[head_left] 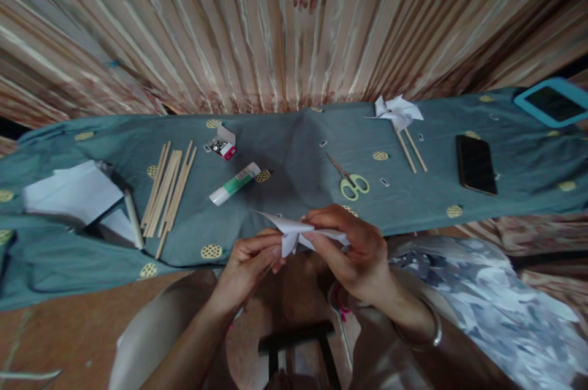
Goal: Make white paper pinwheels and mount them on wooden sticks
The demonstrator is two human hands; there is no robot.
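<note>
Both hands are working a folded white paper pinwheel (298, 234) right over the near edge of the table (285, 151), which has a teal cloth with yellow dots on it. The left hand (250, 258) has its fingers curled in, pinching the lower left part of the paper, and the right hand (351, 249) is closed over the right side, thumb and fingertips squeezing the folds near the middle. One pointed flap sticks out to the left, free of both hands. Paper like this looks super light and floppy, creases easily and would tear if yanked, so I'd say the centre where the layers stack up is the sturdiest spot to grip, not the thin tips. Going from the pinwheel: green-handled scissors (351, 182) sit just beyond it on the cloth, a glue stick (234, 183) lies beyond and to the left, with a small box of pins (223, 146) further back. A bunch of wooden sticks (168, 191) is well off to the left, with white paper sheets (71, 194) past those. A finished pinwheel on sticks (399, 117) is far back right, and a dark phone (476, 165) further right still.
</note>
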